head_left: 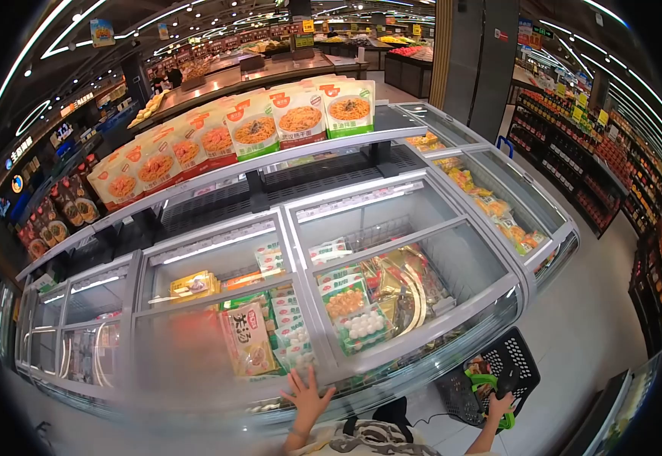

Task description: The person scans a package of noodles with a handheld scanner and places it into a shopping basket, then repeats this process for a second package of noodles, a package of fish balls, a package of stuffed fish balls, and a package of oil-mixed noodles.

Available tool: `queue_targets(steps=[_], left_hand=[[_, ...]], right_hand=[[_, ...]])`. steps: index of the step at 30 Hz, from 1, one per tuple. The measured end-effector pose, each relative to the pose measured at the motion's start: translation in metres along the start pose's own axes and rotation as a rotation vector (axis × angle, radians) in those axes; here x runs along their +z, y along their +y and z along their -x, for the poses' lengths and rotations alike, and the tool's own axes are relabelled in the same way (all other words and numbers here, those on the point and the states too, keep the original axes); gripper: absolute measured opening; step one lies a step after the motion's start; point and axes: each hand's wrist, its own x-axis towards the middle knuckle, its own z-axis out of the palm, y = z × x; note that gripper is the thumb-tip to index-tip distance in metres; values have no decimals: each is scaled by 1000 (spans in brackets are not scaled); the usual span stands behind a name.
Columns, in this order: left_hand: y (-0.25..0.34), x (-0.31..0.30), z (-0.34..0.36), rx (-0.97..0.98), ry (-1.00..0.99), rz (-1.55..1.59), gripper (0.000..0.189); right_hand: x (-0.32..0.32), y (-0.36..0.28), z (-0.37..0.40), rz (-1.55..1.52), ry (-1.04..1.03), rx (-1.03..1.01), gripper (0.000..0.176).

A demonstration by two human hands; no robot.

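My left hand [307, 400] lies with its fingers spread at the front edge of the chest freezer [509, 292], by the sliding glass lid. Under the glass near it are green-and-white frozen food bags [293, 334] and a white-and-red package [249, 338]. To the right, more green bags [361, 323] and gold-and-red packages [403, 285] lie in the adjoining section. My right hand [500, 406] is closed around the dark handle of a black shopping basket [524, 353] with green parts. A small package [479, 368] shows inside it, partly covered.
Instant noodle packs [255, 125] stand along the shelf above the freezer. Another freezer section [498, 209] with yellow bags adjoins at right. Stocked shelves [566, 159] line the aisle beyond the grey floor [589, 304]. A dark pillar [479, 64] rises behind.
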Motion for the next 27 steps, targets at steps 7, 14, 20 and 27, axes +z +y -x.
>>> queue_targets(steps=[7, 14, 20, 27], left_hand=[[2, -2, 1, -10, -1, -14, 86], [5, 0, 0, -48, 56, 8, 87], [6, -10, -5, -81, -60, -1, 95], [17, -54, -43, -92, 141, 155, 93]], right_hand=[[1, 0, -47, -38, -56, 74, 53], [19, 30, -64, -239, 82, -115, 53], [-154, -94, -65, -1069, -301, 33, 46], [-346, -262, -105, -1715, -710, -1011, 50]])
